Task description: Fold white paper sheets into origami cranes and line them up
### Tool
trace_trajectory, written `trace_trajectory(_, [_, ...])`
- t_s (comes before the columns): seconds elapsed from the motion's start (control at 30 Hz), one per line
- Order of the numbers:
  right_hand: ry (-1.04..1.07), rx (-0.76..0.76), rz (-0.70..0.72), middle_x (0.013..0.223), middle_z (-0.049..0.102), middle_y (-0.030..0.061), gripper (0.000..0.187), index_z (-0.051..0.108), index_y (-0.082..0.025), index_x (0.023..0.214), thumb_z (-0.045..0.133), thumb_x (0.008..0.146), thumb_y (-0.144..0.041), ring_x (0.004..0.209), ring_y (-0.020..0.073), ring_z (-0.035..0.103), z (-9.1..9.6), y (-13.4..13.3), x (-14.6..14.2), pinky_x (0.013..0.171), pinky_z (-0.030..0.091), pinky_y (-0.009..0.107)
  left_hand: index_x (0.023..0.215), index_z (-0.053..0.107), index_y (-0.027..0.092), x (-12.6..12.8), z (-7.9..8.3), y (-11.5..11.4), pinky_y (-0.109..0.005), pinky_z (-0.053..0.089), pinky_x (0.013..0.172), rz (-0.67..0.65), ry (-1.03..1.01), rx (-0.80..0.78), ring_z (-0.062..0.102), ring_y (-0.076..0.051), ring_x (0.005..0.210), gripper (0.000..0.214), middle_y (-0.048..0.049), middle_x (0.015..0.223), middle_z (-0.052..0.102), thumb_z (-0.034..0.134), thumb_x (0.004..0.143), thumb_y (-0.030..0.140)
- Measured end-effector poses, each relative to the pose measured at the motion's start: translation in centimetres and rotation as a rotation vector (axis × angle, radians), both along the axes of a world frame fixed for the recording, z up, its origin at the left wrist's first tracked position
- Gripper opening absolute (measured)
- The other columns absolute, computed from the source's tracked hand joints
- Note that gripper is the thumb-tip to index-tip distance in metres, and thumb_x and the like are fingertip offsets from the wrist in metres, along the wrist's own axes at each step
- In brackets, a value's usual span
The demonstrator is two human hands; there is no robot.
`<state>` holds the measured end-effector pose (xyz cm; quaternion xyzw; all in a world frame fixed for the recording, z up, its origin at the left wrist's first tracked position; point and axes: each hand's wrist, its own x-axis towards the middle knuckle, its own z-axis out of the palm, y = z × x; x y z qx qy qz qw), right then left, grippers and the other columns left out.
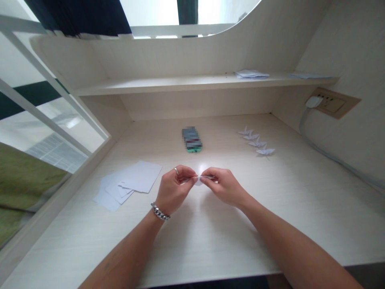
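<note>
The left hand point(173, 188) and right hand point(224, 185) are pinching a small paper piece point(201, 179) tight between their fingertips, holding it just above the desk point(210, 241). It is looking only partly folded. Four paper cranes point(257, 141) are lying finished further right, and flat sheets point(132, 182) are lying unfolded on the left

Paper sheets point(132, 182), cranes point(257, 142), blurred obj point(191, 139)

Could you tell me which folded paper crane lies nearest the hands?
The crane at the row's front right end; the other three sit farther back.
</note>
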<state>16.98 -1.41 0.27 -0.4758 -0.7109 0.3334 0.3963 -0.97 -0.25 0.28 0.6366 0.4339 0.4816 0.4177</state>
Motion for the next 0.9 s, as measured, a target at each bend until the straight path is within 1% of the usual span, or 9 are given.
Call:
trace_trajectory(0.1, [-0.033, 0.051, 0.006, 0.076, 0.07, 0.0032, 0.012, 0.07, -0.018, 0.08, 0.059, 0.085, -0.019, 0.069, 0.0152, 0.061, -0.02, -0.15, -0.15, 0.064, 0.044, 0.026, 0.08, 0.067, 0.015, -0.02, -0.03, -0.1, -0.026, 0.057, 0.07, -0.046, 0.065, 0.011, 0.069, -0.016, 0.072, 0.012, -0.0047, 0.077, 0.072, 0.073, 0.073, 0.022])
trace_trajectory(0.2, [-0.049, 0.066, 0.031, 0.076, 0.07, 0.0027, 0.011, 0.07, -0.018, 0.079, 0.061, 0.083, -0.018, 0.069, 0.0145, 0.06, 0.02, -0.17, -0.08, 0.064, 0.043, 0.025, 0.079, 0.068, 0.015, -0.03, 0.02, -0.08, -0.026, 0.057, 0.069, -0.064, 0.099, -0.003, 0.069, -0.016, 0.071, 0.009, -0.0045, 0.075, 0.072, 0.072, 0.073, 0.02])
trace_trajectory(0.4, [0.015, -0.019, 0.055, 0.074, 0.07, 0.0015, 0.012, 0.071, -0.018, 0.077, 0.061, 0.083, -0.02, 0.069, 0.0141, 0.06, 0.06, 0.07, 0.51, 0.064, 0.041, 0.024, 0.078, 0.072, 0.014, -0.36, 0.56, 0.27, -0.023, 0.055, 0.062, -0.112, 0.086, -0.055, 0.069, -0.015, 0.067, 0.007, -0.005, 0.074, 0.074, 0.069, 0.072, 0.015])
trace_trajectory(0.5, [0.026, -0.041, 0.041, 0.073, 0.069, 0.0013, 0.013, 0.072, -0.017, 0.078, 0.061, 0.083, -0.021, 0.068, 0.014, 0.059, 0.08, 0.15, 0.71, 0.063, 0.04, 0.024, 0.084, 0.072, 0.013, -0.49, 0.7, 0.41, -0.024, 0.056, 0.067, -0.117, 0.06, -0.068, 0.07, -0.016, 0.073, 0.011, -0.0064, 0.081, 0.076, 0.066, 0.074, 0.014])
trace_trajectory(0.57, [0.033, -0.044, 0.031, 0.073, 0.069, 0.0017, 0.013, 0.071, -0.017, 0.077, 0.061, 0.084, -0.022, 0.069, 0.0141, 0.059, 0.12, 0.16, 0.74, 0.063, 0.041, 0.024, 0.089, 0.071, 0.013, -0.49, 0.69, 0.47, -0.026, 0.056, 0.071, -0.117, 0.054, -0.087, 0.071, -0.017, 0.077, 0.015, -0.0074, 0.086, 0.076, 0.067, 0.075, 0.019])
trace_trajectory(0.63, [0.037, -0.041, 0.03, 0.075, 0.069, 0.002, 0.014, 0.071, -0.017, 0.077, 0.06, 0.084, -0.022, 0.07, 0.0143, 0.059, 0.16, 0.14, 0.72, 0.064, 0.041, 0.024, 0.089, 0.071, 0.014, -0.45, 0.63, 0.49, -0.026, 0.056, 0.07, -0.12, 0.129, -0.075, 0.071, -0.018, 0.077, 0.017, -0.0074, 0.086, 0.076, 0.069, 0.077, 0.026])
trace_trajectory(0.7, [0.011, -0.024, 0.025, 0.074, 0.069, 0.0019, 0.013, 0.071, -0.017, 0.077, 0.06, 0.084, -0.022, 0.069, 0.014, 0.059, 0.18, 0.11, 0.66, 0.063, 0.042, 0.024, 0.084, 0.072, 0.015, -0.41, 0.56, 0.47, -0.025, 0.054, 0.066, -0.12, 0.238, -0.023, 0.069, -0.017, 0.072, 0.016, -0.0063, 0.08, 0.075, 0.067, 0.079, 0.029])
trace_trajectory(0.8, [-0.041, 0.026, 0.021, 0.077, 0.07, 0.0021, 0.011, 0.071, -0.017, 0.08, 0.06, 0.083, -0.02, 0.071, 0.0139, 0.06, 0.15, 0.09, 0.55, 0.066, 0.043, 0.024, 0.08, 0.071, 0.016, -0.34, 0.48, 0.34, -0.024, 0.052, 0.062, -0.124, 0.321, 0.044, 0.067, -0.016, 0.068, 0.015, -0.0052, 0.076, 0.074, 0.064, 0.082, 0.028])
trace_trajectory(0.9, [-0.08, 0.052, 0.029, 0.079, 0.071, 0.0029, 0.011, 0.071, -0.017, 0.08, 0.061, 0.082, -0.019, 0.073, 0.0143, 0.061, 0.15, 0.08, 0.45, 0.067, 0.044, 0.025, 0.08, 0.07, 0.016, -0.18, 0.46, 0.1, -0.023, 0.051, 0.063, -0.135, 0.383, 0.085, 0.067, -0.015, 0.069, 0.013, -0.0048, 0.076, 0.074, 0.063, 0.082, 0.027])
